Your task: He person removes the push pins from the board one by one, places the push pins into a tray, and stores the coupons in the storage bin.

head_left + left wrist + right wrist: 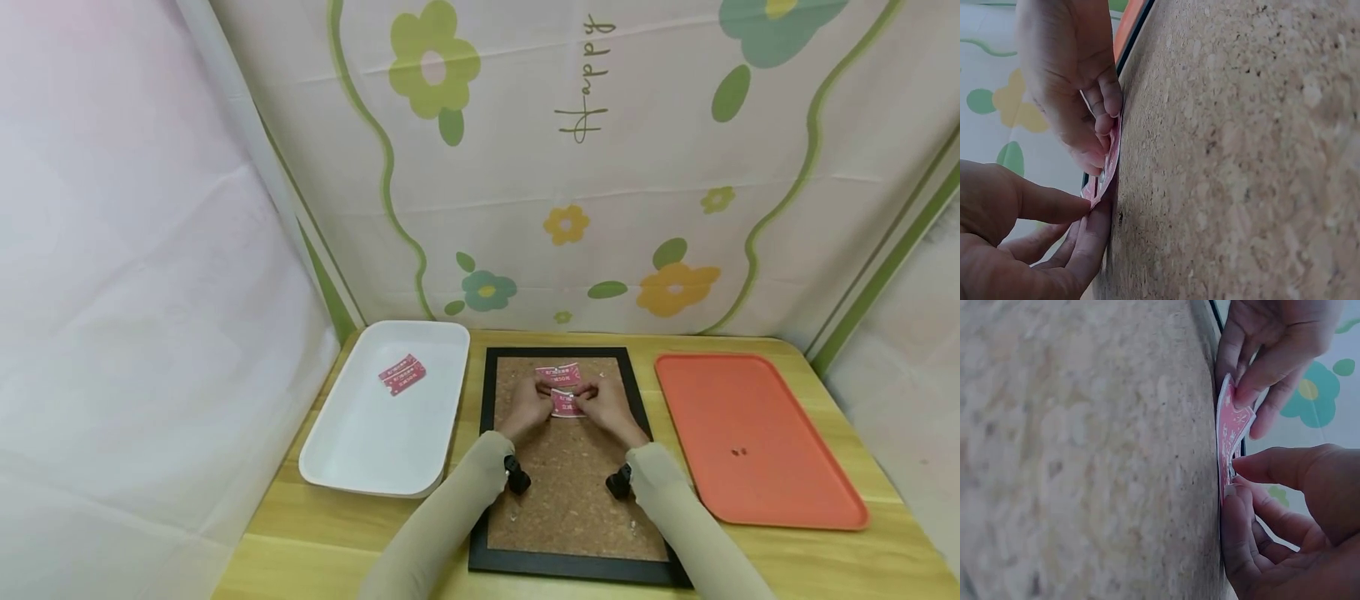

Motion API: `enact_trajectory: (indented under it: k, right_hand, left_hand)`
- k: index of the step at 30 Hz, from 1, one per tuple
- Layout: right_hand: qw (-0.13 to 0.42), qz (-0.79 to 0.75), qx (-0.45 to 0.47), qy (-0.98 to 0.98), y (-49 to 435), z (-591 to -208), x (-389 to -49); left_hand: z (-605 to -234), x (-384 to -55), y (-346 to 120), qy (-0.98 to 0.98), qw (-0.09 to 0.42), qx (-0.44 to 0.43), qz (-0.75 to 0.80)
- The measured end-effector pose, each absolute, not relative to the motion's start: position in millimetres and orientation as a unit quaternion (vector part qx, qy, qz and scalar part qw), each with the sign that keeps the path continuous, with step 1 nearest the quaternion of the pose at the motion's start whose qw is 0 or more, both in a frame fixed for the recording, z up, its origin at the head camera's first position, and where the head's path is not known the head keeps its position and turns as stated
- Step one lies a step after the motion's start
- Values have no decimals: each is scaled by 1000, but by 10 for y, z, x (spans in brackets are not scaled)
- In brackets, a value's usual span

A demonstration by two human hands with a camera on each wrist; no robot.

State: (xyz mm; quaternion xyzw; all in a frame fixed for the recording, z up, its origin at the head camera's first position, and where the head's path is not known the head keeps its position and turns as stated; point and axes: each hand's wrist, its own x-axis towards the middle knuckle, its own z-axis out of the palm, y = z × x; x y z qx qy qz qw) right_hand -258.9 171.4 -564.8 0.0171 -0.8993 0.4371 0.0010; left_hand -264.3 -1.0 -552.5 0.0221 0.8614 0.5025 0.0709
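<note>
On the cork board (555, 492), both hands hold a red-and-white printed paper coupon (564, 406). My left hand (529, 406) pinches its left end between thumb and fingers, and that end curls up from the cork in the right wrist view, where the coupon (1232, 425) shows its print. My right hand (606, 406) grips the right part, thumb and fingertips close together at the edge. A small shiny bit shows by the right thumb; I cannot tell what it is. Just beyond, another red coupon (558, 372) lies on the cork near the top of the board.
A white tray (360, 442) at the left holds more red coupons (403, 375). To the right lies an orange-red tray (750, 400) with a few tiny dark pieces (738, 452) in it. The board's black frame (577, 567) borders the cork. A flowered cloth (510, 183) hangs behind the wooden table.
</note>
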Motion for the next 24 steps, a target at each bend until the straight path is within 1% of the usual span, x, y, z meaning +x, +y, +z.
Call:
enact_trajectory:
  k: [7,14,24]
  right_hand:
    - [-1,424,8,-906,1709,-5671,-2616]
    - [-19,410,-16,-912,1667,-5667,-2641]
    - [-28,404,-38,-913,1663,-5658,-2677]
  left_hand:
    - [-5568,-2666,-2,863,68,28,501]
    - [-5586,-2692,-2,866,68,35,495]
    - [-5545,-2665,17,866,70,34,494]
